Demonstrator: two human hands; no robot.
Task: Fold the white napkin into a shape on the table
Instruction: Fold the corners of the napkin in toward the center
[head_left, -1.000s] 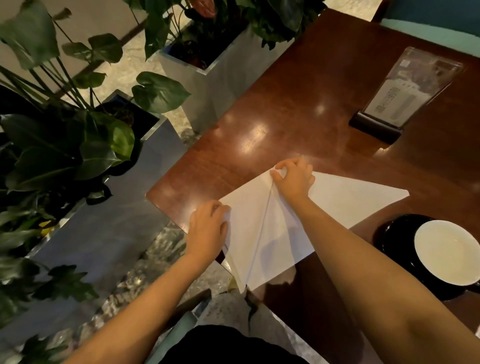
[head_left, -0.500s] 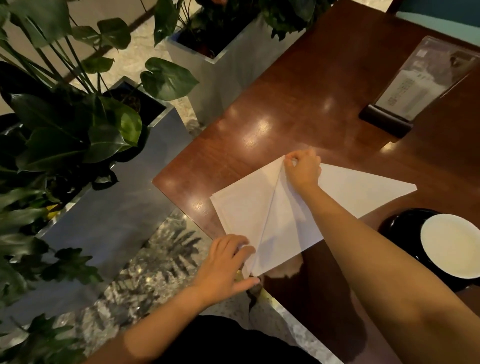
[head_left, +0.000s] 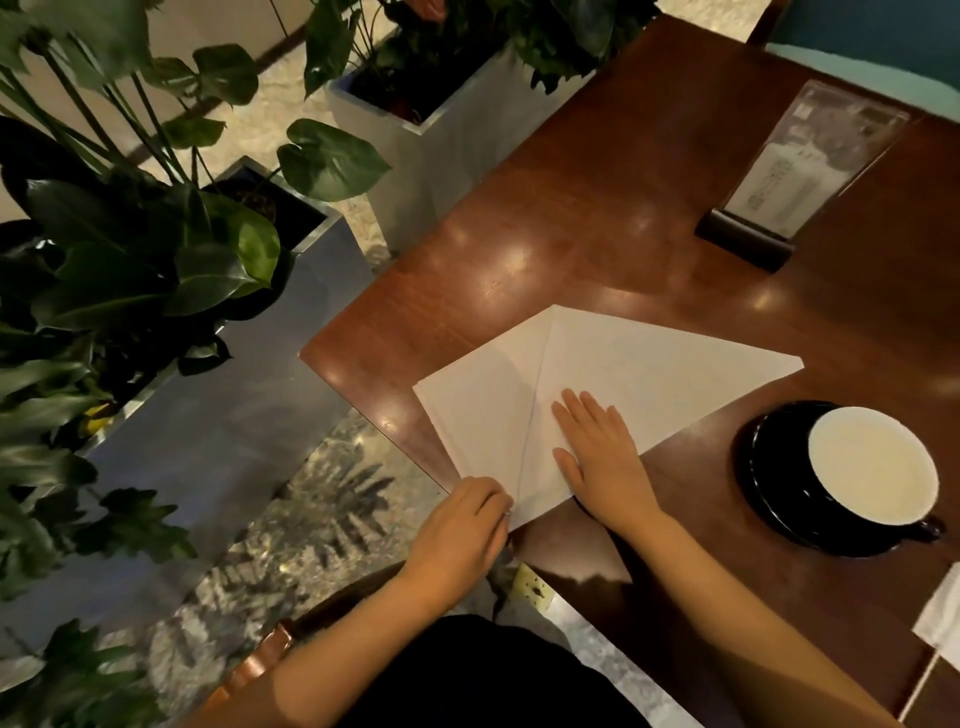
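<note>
Item: white napkin (head_left: 623, 374), partly folded, lying flat at the near-left corner of the tabletop (head_left: 597, 208).
Form: a broad triangle with its long point running right; the left flap is turned in, its edge meeting a centre crease that runs from the far apex to the near tip.
Position: the near tip reaches the near edge of the tabletop and looks to hang slightly past it.
Left hand (head_left: 460, 535): curled, fingers pressed together, pinching the near tip of the napkin.
Right hand (head_left: 602, 457): spread flat, palm down, pressing the right panel just beside the centre crease.
Handling, as judged: light and thin; it appears to take a sharp crease, so paper or starched cloth, which of the two I cannot tell. Likely to slide on the polished wood unless pinned.
Where to hold: at corners and points for lifting a flap; flat pressure along the crease to set it. Avoid dragging the middle, which would wrinkle it.
Neighbours: dark cup and saucer (head_left: 852, 478) near right, well apart from the napkin; menu stand (head_left: 789, 176) far right; planters (head_left: 270, 364) left of the tabletop.
</note>
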